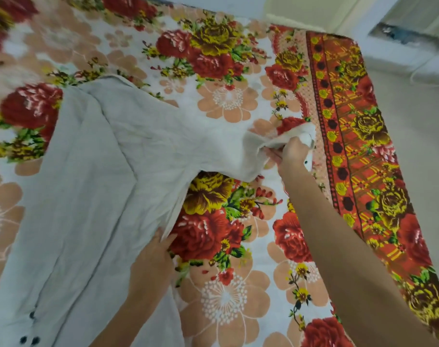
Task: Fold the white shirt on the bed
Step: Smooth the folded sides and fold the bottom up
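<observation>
The white shirt (pixel 88 186) lies spread over the left half of the bed (pixel 228 291), which has a flowered cover. Dark buttons show at its lower left. One sleeve (pixel 188 144) stretches out to the right. My right hand (pixel 292 152) grips the cuff end of that sleeve near the bed's patterned border, lifted slightly off the cover. My left hand (pixel 153 261) rests at the shirt's right side edge and pinches the fabric there with its fingertips.
The bed's red and orange border (pixel 351 146) runs down the right side, with pale floor (pixel 418 136) beyond it. A white appliance (pixel 413 23) stands at the top right corner against the wall.
</observation>
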